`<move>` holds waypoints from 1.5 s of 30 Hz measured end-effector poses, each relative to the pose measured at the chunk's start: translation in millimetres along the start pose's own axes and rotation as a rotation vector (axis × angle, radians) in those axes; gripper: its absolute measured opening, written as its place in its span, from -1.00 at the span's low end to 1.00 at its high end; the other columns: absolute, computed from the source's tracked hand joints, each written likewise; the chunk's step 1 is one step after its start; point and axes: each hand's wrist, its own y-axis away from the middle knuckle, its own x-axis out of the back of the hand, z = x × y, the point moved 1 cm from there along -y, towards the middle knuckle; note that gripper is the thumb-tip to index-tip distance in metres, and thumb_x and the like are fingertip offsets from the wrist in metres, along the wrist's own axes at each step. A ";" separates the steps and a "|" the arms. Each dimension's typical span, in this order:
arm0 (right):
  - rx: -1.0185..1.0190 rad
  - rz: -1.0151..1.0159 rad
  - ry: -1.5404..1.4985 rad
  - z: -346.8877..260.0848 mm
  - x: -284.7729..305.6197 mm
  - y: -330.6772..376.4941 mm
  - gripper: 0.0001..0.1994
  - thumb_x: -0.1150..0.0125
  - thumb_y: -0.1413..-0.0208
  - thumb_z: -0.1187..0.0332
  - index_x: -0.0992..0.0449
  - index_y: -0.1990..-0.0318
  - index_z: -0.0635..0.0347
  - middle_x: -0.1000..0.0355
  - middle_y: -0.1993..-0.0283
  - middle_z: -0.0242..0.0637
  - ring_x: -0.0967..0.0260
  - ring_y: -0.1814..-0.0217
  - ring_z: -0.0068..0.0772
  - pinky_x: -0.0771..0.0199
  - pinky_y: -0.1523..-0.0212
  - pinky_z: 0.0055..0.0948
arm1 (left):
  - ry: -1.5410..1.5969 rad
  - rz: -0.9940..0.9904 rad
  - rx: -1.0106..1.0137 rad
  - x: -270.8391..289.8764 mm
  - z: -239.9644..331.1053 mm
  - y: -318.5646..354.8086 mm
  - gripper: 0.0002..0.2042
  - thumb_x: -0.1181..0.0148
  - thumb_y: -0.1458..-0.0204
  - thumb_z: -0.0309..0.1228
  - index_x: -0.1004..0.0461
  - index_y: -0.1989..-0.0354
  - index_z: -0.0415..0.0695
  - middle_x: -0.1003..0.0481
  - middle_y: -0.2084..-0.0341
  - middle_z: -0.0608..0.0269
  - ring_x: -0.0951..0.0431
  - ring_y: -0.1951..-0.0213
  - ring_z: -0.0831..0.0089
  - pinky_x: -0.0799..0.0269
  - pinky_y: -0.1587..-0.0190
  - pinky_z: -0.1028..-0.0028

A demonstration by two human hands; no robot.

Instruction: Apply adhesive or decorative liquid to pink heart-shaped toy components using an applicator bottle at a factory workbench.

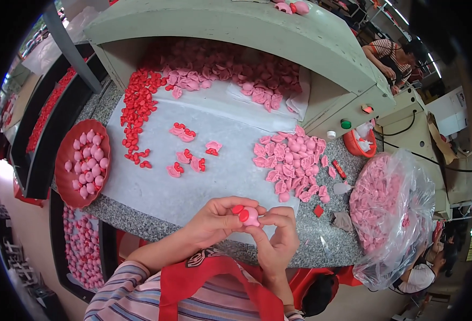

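Both hands, left hand and right hand, pinch one small glossy pink plastic piece with red caps over the speckled granite worktable's near edge; bare white sheet just beyond.

Six assembled pink-and-red pieces lie loose on the sheet, one red bowl, one clear bag.

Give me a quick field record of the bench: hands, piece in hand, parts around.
left hand: grips pink piece from the left
right hand: pinches the same piece
pink piece: carries red bits, held over counter edge
red small parts: strewn at left of white sheet
pink shells pile: right of sheet
red bowl: pink pieces inside
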 end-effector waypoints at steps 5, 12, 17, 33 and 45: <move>0.068 0.006 0.067 -3.5 -1.0 -2.5 -0.75 -0.36 0.35 0.56 -0.43 0.45 0.21 -0.32 0.42 -0.31 -0.26 0.39 -0.38 -0.25 0.39 -0.51 | -0.078 -0.037 -0.049 5.1 0.9 0.9 -0.68 -0.13 0.05 -0.52 -0.36 0.07 -0.23 -0.39 0.11 -0.01 -0.43 0.09 0.34 -0.35 0.04 0.39; 0.124 -0.023 0.141 -4.0 -2.1 -6.2 -0.77 -0.34 0.34 0.57 -0.42 0.46 0.24 -0.32 0.43 -0.28 -0.26 0.39 -0.38 -0.25 0.38 -0.52 | -0.076 -0.004 -0.082 6.8 -2.5 2.4 -0.67 -0.12 0.05 -0.54 -0.34 0.05 -0.26 -0.38 0.11 0.01 -0.42 0.08 0.36 -0.37 0.05 0.38; 0.036 0.025 -0.008 6.0 -3.6 -0.7 -0.78 -0.34 0.29 0.55 -0.42 0.43 0.23 -0.32 0.41 -0.27 -0.28 0.39 -0.37 -0.28 0.38 -0.52 | -0.142 0.045 -0.074 -1.2 0.7 1.0 -0.63 -0.21 0.11 -0.49 -0.36 0.07 -0.26 -0.40 0.13 0.00 -0.43 0.09 0.34 -0.36 0.04 0.35; 0.046 -0.047 0.009 1.2 -11.2 0.9 -0.79 -0.34 0.30 0.56 -0.47 0.41 0.21 -0.33 0.36 -0.26 -0.28 0.35 -0.39 -0.28 0.36 -0.52 | -0.287 0.063 -0.205 6.6 5.8 5.4 -0.66 -0.30 0.24 -0.56 -0.41 0.22 -0.27 -0.42 0.27 0.08 -0.45 0.21 0.42 -0.39 0.14 0.48; -0.063 -0.163 -0.405 20.0 -14.5 0.9 -0.18 -0.48 0.49 0.07 -0.26 0.00 0.26 -0.15 -0.01 -0.17 -0.14 -0.04 -0.30 -0.22 0.04 -0.40 | -0.937 0.135 -0.422 -16.8 15.2 11.2 -0.59 -0.31 0.29 -0.64 -0.41 0.17 -0.26 -0.35 0.25 0.16 -0.44 0.20 0.43 -0.47 0.17 0.51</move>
